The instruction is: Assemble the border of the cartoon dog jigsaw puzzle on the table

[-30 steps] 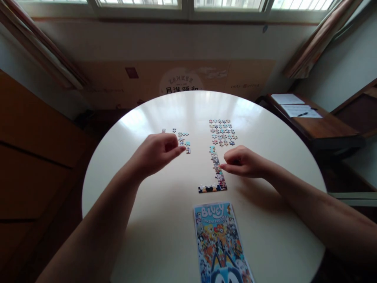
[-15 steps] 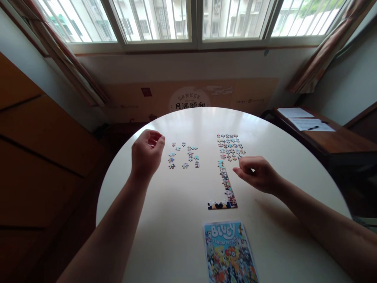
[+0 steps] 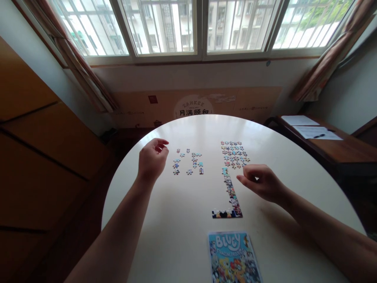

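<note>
On the left of the white round table, my left hand hovers beside a group of loose jigsaw pieces. Its fingers are bent, with a gap between forefinger and thumb, and I see nothing in it. My right hand is curled closed, just right of a partly joined puzzle strip shaped like a backward L. Whether a small piece is inside its fingers is hidden. Above that hand, several more puzzle pieces lie in close rows.
A printed Bluey picture sheet lies at the near edge of view, below the strip. To the right stands a brown side table with papers and a pen. Windows, curtains and a printed cardboard panel are beyond the table.
The view has tilted up, so the whole scene sits lower and slightly to the right. My left forefinger has straightened a little away from the thumb. My right hand keeps its curled shape.
</note>
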{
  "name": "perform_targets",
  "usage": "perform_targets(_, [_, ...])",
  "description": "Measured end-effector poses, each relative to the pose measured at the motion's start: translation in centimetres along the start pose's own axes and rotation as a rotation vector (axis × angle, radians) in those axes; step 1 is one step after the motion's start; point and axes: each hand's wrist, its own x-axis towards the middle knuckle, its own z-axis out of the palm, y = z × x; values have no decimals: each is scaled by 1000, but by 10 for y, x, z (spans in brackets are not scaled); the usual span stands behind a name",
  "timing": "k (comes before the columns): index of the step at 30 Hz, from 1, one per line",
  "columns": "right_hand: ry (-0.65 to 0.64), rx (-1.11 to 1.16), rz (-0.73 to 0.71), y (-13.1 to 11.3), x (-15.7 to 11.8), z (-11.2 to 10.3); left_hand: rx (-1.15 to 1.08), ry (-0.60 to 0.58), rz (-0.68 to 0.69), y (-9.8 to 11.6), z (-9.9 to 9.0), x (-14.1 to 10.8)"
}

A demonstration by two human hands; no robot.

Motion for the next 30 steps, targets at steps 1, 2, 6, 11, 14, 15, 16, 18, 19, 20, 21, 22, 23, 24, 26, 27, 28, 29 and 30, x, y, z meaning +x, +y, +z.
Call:
perform_targets(1, [2,-1,0,0,0,0,9,-5,-6,1,0,-1])
perform_targets(2, [4,-1,1,0,0,0,16,-10,-13,3,0,-2])
perform_targets(6, [12,-2,-1,1,0,0,41,-38,-41,8,-1,-4])
perform_targets(11, [15,-5,-2,1,0,0,75,-81,-33,11,-2,-5])
perform_targets(14, [17,-7,-7,0,0,-1,79,-109,-31,13,-1,-7])
perform_targets(15, [18,-6,-9,0,0,-1,78,-119,-33,13,0,-7])
perform_targets(16, [19,-4,-10,-1,1,-1,77,-128,-34,14,1,-8])
perform_targets(18, [19,5,-9,-1,1,-1,80,-140,-30,15,2,-9])
perform_targets(19, [19,10,-8,-1,1,-1,83,-143,-26,15,3,-10])
perform_targets(20, [19,13,-6,-1,1,-1,89,-143,-21,15,3,-11])
perform_targets(21, [19,13,-5,-1,1,-1,95,-141,-14,15,4,-11])
perform_targets(22, [19,11,-5,-1,1,-1,103,-137,-6,15,4,-11])
perform_targets(23, [20,8,-7,-1,1,-1,112,-133,4,14,4,-11])
perform_targets(24, [20,6,-10,-1,1,-1,120,-131,14,14,4,-11])
perform_targets(26, [21,5,-15,-1,1,-1,136,-133,29,13,5,-11])
perform_targets(27, [20,6,-15,-1,1,-1,145,-139,40,13,5,-11])
perform_targets(28, [18,5,-14,-1,1,-1,159,-149,57,13,6,-11])
perform_targets(29, [17,4,-12,-1,1,-1,178,-163,82,13,7,-11])
perform_targets(30, [16,2,-10,-1,1,-1,203,-182,113,12,7,-12])
